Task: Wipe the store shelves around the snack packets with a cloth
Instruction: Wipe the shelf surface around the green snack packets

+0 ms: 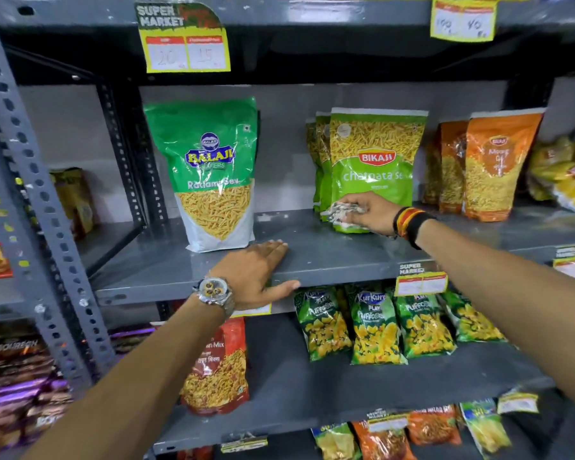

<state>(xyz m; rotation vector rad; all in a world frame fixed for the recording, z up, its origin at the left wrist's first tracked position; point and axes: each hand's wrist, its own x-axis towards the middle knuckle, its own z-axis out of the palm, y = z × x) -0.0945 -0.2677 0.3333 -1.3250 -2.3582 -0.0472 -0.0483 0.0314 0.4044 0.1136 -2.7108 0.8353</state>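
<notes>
A grey metal shelf [322, 254] runs across the middle of the view. On it stand a green Balaji packet [210, 174] at the left and a row of green Bikaji packets [372, 161] to its right. My right hand [372, 214] is shut on a crumpled pale cloth [341, 212], pressed on the shelf at the foot of the front Bikaji packet. My left hand [256, 277] lies flat on the shelf's front edge, fingers on top and thumb over the lip, holding nothing.
Orange packets [488, 167] and yellow bags [565, 174] stand further right on the same shelf. Kurkure packets [375, 327] and a red mix packet [219, 366] fill the shelf below. A perforated grey upright [30, 180] rises at the left. A price tag [185, 41] hangs above.
</notes>
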